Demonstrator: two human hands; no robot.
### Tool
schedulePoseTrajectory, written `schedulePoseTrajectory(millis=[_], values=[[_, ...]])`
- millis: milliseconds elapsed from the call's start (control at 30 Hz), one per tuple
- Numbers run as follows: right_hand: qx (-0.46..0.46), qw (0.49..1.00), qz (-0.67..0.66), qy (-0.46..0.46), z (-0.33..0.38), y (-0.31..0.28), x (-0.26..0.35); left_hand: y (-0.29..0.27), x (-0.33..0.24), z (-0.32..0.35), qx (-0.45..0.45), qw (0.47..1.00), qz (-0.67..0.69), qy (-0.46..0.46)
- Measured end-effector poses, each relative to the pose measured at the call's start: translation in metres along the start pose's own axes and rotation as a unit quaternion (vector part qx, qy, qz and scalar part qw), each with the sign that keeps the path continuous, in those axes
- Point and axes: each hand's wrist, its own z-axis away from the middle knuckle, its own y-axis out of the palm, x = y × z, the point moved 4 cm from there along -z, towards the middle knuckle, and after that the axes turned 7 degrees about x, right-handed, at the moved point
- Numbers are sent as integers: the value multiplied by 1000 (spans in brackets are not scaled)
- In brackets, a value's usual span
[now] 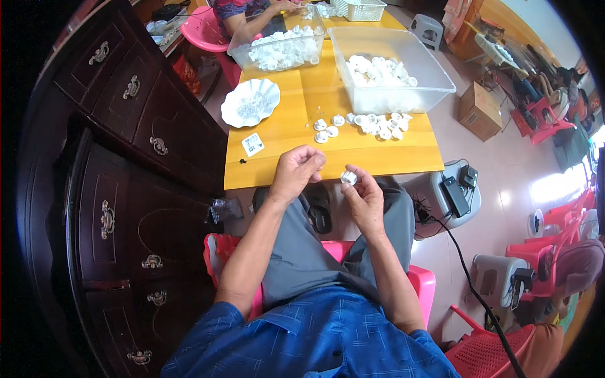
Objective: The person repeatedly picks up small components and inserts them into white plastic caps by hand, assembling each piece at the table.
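Observation:
Between the thumb and fingertips of my right hand (pixel 365 200) is a small round white plastic part (pixel 348 177), held just off the table's near edge. My left hand (pixel 296 173) is closed in a pinch a little to the left of it; whatever its fingertips hold, if anything, is too small to make out. Beyond my hands, several similar white parts (pixel 386 128) lie loosely grouped on the yellow table (pixel 283 148). A white scalloped dish (pixel 251 103) with tiny clear pieces stands at the table's left side.
Two clear plastic bins, one on the left (pixel 277 50) and one on the right (pixel 403 94), hold many white parts. A square white card (pixel 253 145) lies near the left edge. Another person's arm (pixel 252 26) reaches in at the far side. Dark drawers (pixel 126 189) stand close on my left.

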Motion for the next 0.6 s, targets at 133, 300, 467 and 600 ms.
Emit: schedulePoseTrajectory(millis=[133, 300, 467, 600], values=[[14, 1000, -25, -1, 8, 3, 8, 23, -25, 9, 67, 996, -17, 53], [45, 998, -35, -5, 14, 6, 13, 34, -36, 14, 96, 985, -118, 86], [76, 997, 7, -13, 15, 8, 14, 37, -39, 16, 110, 973, -176, 100], [81, 997, -3, -15, 17, 9, 15, 38, -41, 17, 103, 965, -216, 110]])
